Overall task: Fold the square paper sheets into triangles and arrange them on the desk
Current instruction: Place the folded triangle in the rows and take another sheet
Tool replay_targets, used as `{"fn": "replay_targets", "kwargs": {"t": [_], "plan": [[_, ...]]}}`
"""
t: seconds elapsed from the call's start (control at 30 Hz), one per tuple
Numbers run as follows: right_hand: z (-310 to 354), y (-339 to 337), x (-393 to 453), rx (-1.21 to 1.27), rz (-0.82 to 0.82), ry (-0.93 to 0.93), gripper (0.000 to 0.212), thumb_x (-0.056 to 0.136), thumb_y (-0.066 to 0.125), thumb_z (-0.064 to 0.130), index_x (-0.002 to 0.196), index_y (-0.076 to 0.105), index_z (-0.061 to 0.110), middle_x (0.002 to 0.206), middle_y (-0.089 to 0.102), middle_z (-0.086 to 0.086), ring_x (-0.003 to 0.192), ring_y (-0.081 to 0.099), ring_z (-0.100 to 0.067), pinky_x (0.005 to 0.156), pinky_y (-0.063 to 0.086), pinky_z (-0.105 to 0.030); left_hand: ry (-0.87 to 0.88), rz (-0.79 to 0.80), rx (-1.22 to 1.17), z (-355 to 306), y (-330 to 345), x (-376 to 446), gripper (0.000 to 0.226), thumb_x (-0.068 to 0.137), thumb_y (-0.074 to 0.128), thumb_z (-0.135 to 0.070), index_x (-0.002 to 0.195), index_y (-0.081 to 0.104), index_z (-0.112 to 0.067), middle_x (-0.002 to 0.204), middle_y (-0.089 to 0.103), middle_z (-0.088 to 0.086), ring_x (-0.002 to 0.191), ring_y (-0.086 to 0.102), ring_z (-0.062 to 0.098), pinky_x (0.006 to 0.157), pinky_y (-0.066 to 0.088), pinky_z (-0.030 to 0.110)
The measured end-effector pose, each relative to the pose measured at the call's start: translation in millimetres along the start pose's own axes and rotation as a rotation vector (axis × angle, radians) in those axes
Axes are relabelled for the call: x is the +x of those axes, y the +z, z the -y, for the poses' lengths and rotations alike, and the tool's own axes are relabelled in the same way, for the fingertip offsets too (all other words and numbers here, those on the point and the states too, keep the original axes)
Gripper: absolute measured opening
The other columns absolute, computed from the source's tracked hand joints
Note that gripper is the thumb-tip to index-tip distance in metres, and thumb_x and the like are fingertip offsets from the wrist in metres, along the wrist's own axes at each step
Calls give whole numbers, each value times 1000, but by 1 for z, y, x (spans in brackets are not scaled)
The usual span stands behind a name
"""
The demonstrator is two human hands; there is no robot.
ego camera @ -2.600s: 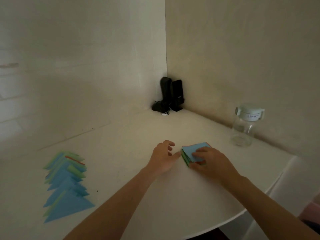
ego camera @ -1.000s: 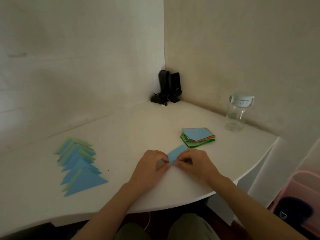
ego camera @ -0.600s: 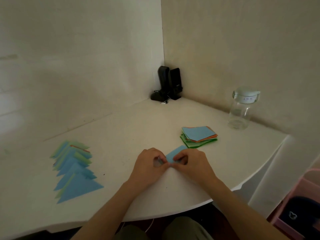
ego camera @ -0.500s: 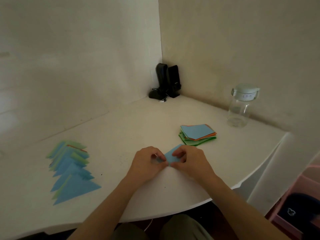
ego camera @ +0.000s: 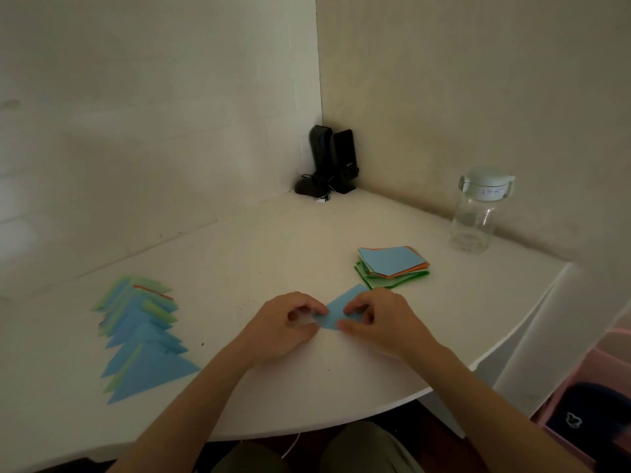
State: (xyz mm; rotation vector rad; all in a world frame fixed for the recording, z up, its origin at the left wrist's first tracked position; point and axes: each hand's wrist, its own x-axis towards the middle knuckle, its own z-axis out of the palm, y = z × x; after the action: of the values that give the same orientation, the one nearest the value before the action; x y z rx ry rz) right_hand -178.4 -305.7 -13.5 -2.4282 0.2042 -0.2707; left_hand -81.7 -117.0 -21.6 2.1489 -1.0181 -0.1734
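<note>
White corner desk carries a blue sheet between both hands, its long axis running toward one o'clock. Left hand pinches the seven o'clock corner; right hand pinches the near edge just beside it, so either could press the crease.

The white table holds a row of folded paper triangles on the left, a blue paper in front, a pile of square papers, a clear bottle and black speakers.
</note>
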Motion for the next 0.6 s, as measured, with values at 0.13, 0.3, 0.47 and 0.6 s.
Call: {"fn": "replay_targets", "kwargs": {"t": [0.13, 0.3, 0.47, 0.6], "plan": [[6, 16, 5, -124, 17, -50, 20, 87, 63, 26, 100, 65, 11, 99, 51, -2, 87, 50, -14, 73, 37, -17, 78, 18, 57, 0, 3, -7, 40, 81, 65, -14, 115, 56, -33, 113, 55, -26, 103, 48, -2, 83, 34, 5], [16, 8, 15, -79, 211, -177, 9, 91, 57, 25, 94, 62, 18, 90, 50, 6, 70, 45, -1, 64, 36, -11, 197, -44, 135, 4, 3, -16, 46, 74, 54, -29, 120, 57, -25, 115, 59, -11, 101, 49, -1, 88, 37, 9], [15, 6, 24, -33, 210, -241, 3, 89, 60, 28, 88, 58, 26, 93, 59, 6, 83, 54, -7, 73, 42, -16, 221, -118, 262, 15, -1, -16, 23, 84, 59, -14, 105, 67, -18, 107, 65, -8, 96, 51, 1, 88, 33, 4], [8, 12, 19, 24, 35, -313, 12, 81, 70, 23, 89, 61, 18, 91, 61, 6, 83, 56, -4, 71, 39, -10, 259, -139, 284, 13, -4, -13, 13, 88, 59, -19, 96, 68, -19, 97, 66, -8, 88, 53, 4, 80, 37, 9]]}}
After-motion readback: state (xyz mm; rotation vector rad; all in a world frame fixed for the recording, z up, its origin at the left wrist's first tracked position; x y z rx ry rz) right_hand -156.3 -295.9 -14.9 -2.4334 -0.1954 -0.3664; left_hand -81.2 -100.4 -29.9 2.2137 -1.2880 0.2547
